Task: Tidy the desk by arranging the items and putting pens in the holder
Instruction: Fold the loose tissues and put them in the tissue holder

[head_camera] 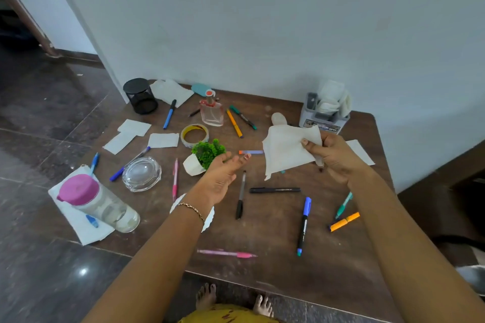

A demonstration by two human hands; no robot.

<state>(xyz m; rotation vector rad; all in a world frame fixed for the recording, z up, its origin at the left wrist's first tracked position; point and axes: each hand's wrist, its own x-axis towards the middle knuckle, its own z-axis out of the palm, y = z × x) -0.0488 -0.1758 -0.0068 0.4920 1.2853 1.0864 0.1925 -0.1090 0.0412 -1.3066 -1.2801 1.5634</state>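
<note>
right grip (333, 157) pinches white tissue (283, 152), left grip (223, 176) released beside it; probably best fold two-handed, then stow in organizer (324, 119) behind grip.

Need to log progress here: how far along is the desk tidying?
Barely started. Done: only some folded tissues sit in the grey organiser. In hand: the right hand pinches a white tissue; the left hand is open, holding nothing. Left: the black holder shows no pens, while the black pen, pink pen and others lie scattered, and the pink-capped bottle lies on its side.
</note>
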